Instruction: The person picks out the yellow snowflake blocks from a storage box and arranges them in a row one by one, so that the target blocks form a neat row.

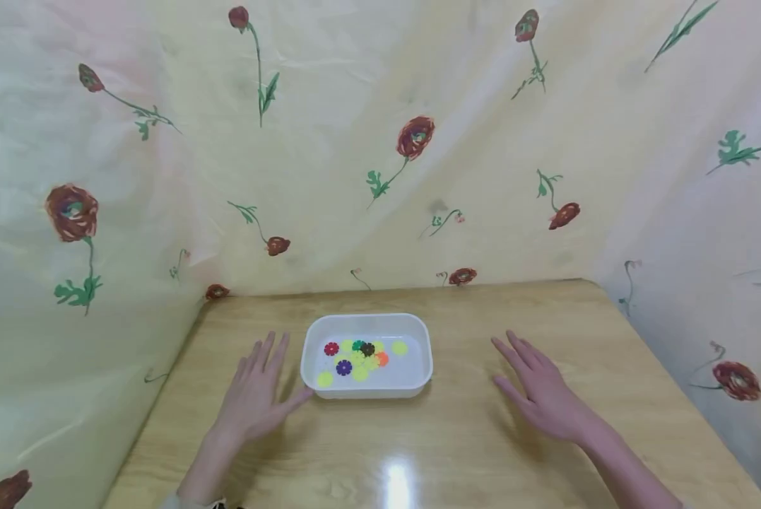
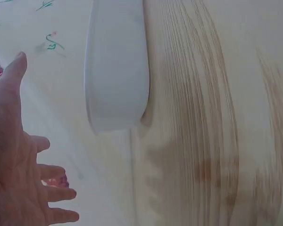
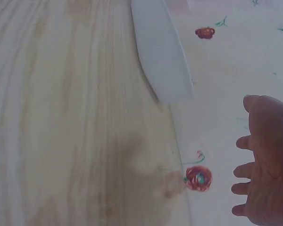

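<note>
A white plastic tray (image 1: 386,392) stands on the wooden table, left of the middle in the head view. Inside it lie several small notched discs: a red disc (image 1: 331,349), a purple disc (image 1: 344,367), an orange disc (image 1: 383,359), a dark brown one, a green one and several yellow ones. My left hand (image 1: 253,396) is held beside the tray's left end, fingers spread, thumb close to its near corner; whether they touch I cannot tell. Well to the right of the tray is my right hand (image 1: 545,396), fingers extended, holding nothing. Both wrist views show the tray's outer wall (image 2: 117,70).
The wooden table (image 1: 456,452) reaches back to a flower-printed cloth (image 1: 329,141) that hangs behind and along both sides. A bright light reflection shows on the table's near part.
</note>
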Demonstrator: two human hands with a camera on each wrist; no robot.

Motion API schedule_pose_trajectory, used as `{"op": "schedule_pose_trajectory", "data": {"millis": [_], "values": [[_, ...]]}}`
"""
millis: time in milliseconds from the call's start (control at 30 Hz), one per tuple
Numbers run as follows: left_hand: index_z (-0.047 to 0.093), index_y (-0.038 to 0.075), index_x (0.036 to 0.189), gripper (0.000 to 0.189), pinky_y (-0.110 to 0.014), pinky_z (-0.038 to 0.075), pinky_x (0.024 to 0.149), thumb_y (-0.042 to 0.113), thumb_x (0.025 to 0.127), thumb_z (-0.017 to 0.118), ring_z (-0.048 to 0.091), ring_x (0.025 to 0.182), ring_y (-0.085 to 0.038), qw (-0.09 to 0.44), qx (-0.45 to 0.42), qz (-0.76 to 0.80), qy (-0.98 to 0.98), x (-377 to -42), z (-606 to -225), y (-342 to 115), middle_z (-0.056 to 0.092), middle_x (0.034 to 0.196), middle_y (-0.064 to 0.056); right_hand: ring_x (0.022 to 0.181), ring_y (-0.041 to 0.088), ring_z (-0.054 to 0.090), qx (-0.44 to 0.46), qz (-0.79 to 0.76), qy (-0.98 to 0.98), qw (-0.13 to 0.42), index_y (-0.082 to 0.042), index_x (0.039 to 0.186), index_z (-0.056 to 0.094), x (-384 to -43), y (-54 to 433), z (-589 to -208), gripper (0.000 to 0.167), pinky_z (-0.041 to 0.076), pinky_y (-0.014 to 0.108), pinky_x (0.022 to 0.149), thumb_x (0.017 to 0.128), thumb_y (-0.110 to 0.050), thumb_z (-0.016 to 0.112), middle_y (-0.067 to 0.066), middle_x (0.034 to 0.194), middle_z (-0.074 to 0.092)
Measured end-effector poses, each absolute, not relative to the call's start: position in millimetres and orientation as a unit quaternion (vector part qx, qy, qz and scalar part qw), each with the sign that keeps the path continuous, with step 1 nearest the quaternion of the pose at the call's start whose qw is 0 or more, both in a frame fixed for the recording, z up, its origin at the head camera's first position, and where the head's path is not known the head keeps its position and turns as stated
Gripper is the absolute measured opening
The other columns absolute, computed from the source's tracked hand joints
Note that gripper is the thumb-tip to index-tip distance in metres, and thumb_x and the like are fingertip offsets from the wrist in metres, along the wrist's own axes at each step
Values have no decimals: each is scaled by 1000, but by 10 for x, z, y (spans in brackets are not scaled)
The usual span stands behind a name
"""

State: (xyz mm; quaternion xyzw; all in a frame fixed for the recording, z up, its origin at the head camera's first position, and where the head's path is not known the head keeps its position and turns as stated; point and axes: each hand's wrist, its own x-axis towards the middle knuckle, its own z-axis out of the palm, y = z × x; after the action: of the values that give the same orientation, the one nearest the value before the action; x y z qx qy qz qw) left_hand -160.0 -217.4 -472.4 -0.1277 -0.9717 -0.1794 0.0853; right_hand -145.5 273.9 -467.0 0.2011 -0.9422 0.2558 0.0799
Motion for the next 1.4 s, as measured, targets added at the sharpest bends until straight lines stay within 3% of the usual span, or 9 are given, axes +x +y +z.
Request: {"op": "schedule_pose_trajectory", "data": {"millis": [233,433,700,933,1200,1400], "values": [[21,7,170,86,-74,40,118,47,105,62,38,154,-51,76,-107,-309,-942,-1713,-4822,-2081,30,173,-23,152,54,36,233,262,-933,78,-9,166,36,-1657,2349,-4480,63,36,77,116,110,-28,59,29,170,32],[27,1,167,93,-62,50,116,47,100,72,55,141,-49,53,-74,-389,-917,-1783,-4970,-1997,36,169,-26,153,48,40,243,276,-929,52,-10,165,37,-1898,1926,-4419,63,40,69,120,111,-36,56,22,170,36],[31,-6,163,105,-55,50,116,44,89,85,58,139,-45,59,-82,-422,-901,-1832,-5111,-1903,41,165,-29,153,43,44,257,282,-924,22,-11,164,41,-2124,1527,-4431,63,41,63,123,109,-39,59,19,167,44],[29,-5,164,109,-53,58,107,43,86,88,64,131,-46,57,-82,-441,-892,-1821,-5135,-1843,43,164,-30,152,44,44,258,280,-925,0,-10,162,43,-2226,1369,-4485,60,41,63,123,111,-39,56,22,165,46],[25,0,167,117,-54,52,115,47,83,91,54,145,-42,32,-65,-437,-897,-1817,-5152,-1818,42,167,-25,152,43,46,265,276,-924,-18,-6,159,46,-2305,1265,-4561,55,40,60,126,112,-33,53,22,162,49],[25,0,167,120,-53,54,113,48,81,92,55,144,-42,33,-59,-432,-899,-1823,-5143,-1803,43,166,-24,149,41,50,266,259,-928,-35,-4,156,51,-2375,1180,-4572,52,43,57,124,112,-31,55,21,159,53]]}}
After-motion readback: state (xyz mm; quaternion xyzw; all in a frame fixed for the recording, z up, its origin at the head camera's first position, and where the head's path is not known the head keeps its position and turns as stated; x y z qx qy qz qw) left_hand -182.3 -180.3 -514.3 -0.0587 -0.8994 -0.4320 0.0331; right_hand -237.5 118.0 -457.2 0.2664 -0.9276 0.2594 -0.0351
